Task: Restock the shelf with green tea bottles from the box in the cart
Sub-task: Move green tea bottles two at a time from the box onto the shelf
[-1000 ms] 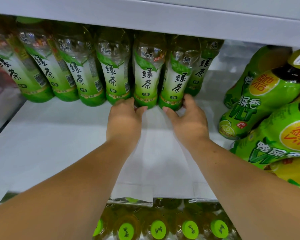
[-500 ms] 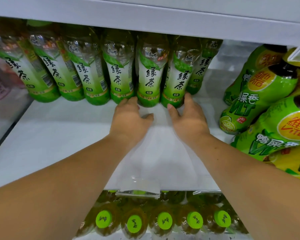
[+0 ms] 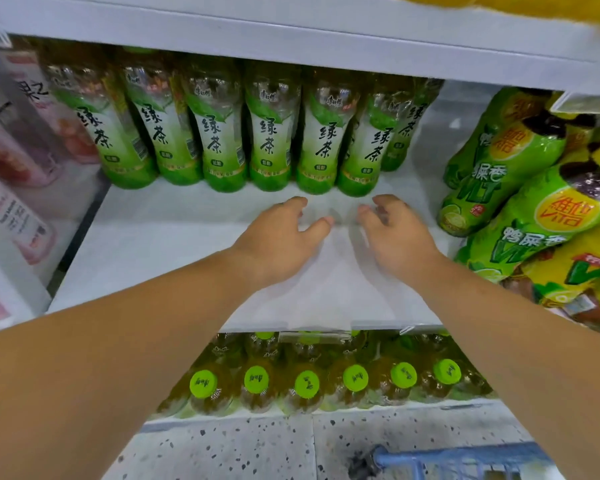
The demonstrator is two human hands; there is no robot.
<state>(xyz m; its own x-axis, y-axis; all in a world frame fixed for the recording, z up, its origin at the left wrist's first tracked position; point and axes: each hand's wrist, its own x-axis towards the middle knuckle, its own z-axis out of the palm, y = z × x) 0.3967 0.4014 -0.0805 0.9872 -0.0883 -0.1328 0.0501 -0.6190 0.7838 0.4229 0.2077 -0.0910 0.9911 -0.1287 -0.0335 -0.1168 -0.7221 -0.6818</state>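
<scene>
White shelf (image 3: 160,244) across the middle of the view, mostly bare at the front, with another white shelf edge (image 3: 291,43) overhead. Speckled terrazzo floor (image 3: 229,448) below, and a blue cart frame (image 3: 465,459) just entering at the bottom right; box not in view. Along the back of the white shelf, a row of green tea bottles (image 3: 271,140), upright and shoulder to shoulder, labels facing forward, one more tucked behind at the right end. On the right, a tilted heap of green and yellow lemon tea bottles (image 3: 534,216), leaning toward the centre. On the left, pale pink and white cartons (image 3: 18,161), blurred. One level down, a second row of tea bottles with lime-green caps (image 3: 355,377), seen from above. Both bare forearms stretched over the shelf front. Left hand (image 3: 278,237) palm down just above the shelf, fingers loosely spread and slightly curled, thumb (image 3: 317,225) pointing inward, holding nothing. Right hand (image 3: 395,233) likewise palm down, fingers half curled and relaxed, empty. Both hands close together, a narrow gap between them, just short of the bottle row and touching none of it; contact with the shelf surface hard to tell through motion blur.
</scene>
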